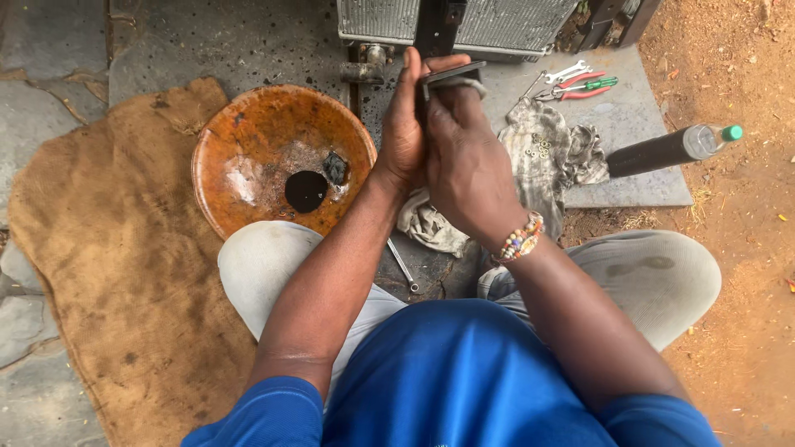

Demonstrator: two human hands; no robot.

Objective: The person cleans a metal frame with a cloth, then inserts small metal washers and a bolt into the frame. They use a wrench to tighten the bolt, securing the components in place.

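Both my hands meet in front of me around a small flat dark metal part [451, 74]. My left hand [406, 124] clasps it from the left, fingers upright. My right hand [464, 153], with a beaded bracelet at the wrist, grips it from below and the right. Most of the part is hidden by my fingers. Just beyond it stands a black bracket [436, 25] on a finned metal radiator [497, 21].
A rusty round bowl [248, 136] holding a dark puddle sits on brown sacking [108, 232] at left. A dirty rag [542, 157] with small washers, pliers and spanners [575, 83], a dark bottle with a green cap [671, 149], and a spanner [402, 266] lie nearby. My knees frame the work.
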